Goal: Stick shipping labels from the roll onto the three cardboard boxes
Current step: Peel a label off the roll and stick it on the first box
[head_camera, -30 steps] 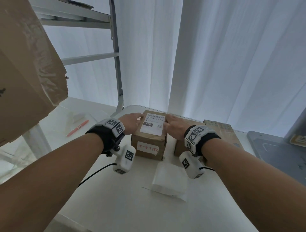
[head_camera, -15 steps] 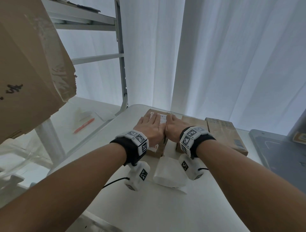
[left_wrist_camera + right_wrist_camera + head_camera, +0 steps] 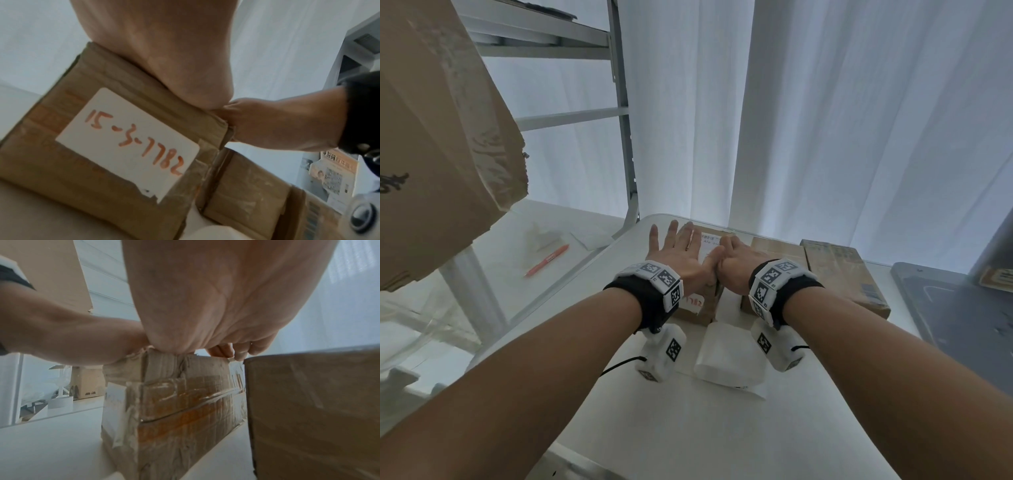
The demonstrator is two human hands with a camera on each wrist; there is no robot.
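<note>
Three cardboard boxes stand in a row at the back of the white table (image 3: pixel 722 428). The left box (image 3: pixel 709 303) has a printed shipping label (image 3: pixel 710 240) on top and a handwritten label (image 3: pixel 131 142) on its front. My left hand (image 3: pixel 674 246) lies flat on its top, fingers spread past the far edge. My right hand (image 3: pixel 736 263) rests on the box's right side, fingers curled over the top right edge (image 3: pixel 240 352), its thumb touching my left thumb. The middle box (image 3: pixel 774 246) and the right box (image 3: pixel 839 270) stand untouched. The white label roll (image 3: pixel 726 356) lies in front, between my wrists.
A large cardboard box (image 3: pixel 431 137) hangs at the upper left beside a metal shelf frame (image 3: pixel 619 113). A red pen (image 3: pixel 548 263) lies on the lower surface to the left. A grey device (image 3: pixel 955 325) fills the table's right end. White curtains hang behind.
A second ago my hands were on the left box's top corners, either side of the label. My left hand has slid onto the top and forward, now flat, and the right fingers have curled in.
</note>
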